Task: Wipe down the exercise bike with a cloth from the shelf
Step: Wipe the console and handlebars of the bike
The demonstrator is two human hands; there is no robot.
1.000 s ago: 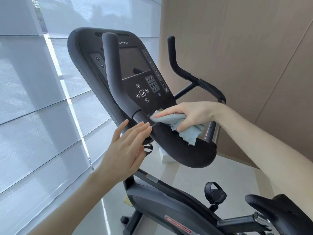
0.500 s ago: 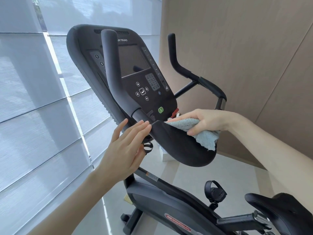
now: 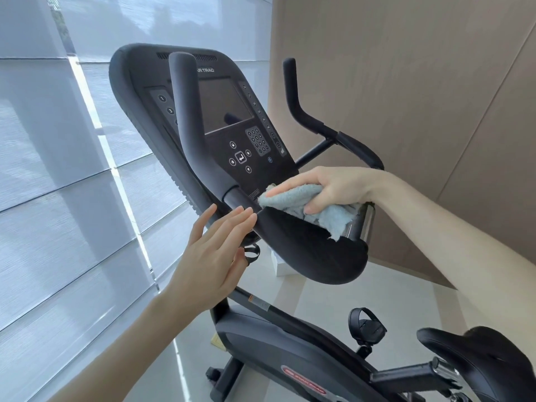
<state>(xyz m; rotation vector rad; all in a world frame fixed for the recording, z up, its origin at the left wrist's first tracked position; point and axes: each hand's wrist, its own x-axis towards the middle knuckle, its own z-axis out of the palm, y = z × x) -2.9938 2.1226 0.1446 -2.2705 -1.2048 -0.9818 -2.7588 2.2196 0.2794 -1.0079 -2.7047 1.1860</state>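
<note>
The black exercise bike [image 3: 284,352] fills the middle of the head view, its console [image 3: 232,111] tilted toward me. A light blue cloth [image 3: 307,207] is bunched in my right hand [image 3: 324,190], which presses it on the console's lower edge, just above the padded handlebar rest [image 3: 313,250]. My left hand [image 3: 214,253] has straight fingers, with the fingertips touching the left end of that rest, below the left handlebar grip [image 3: 188,120]. The right handlebar [image 3: 319,123] rises behind my right wrist.
Window blinds [image 3: 58,198] cover the left side. A beige panelled wall [image 3: 420,82] stands on the right. The saddle [image 3: 478,358] is at the lower right, a pedal [image 3: 367,326] beside it. A small white box [image 3: 280,266] sits on the pale floor.
My right hand has slid the cloth back to the left along the console's lower edge, covering the green and red buttons again. My left hand has stayed in place.
</note>
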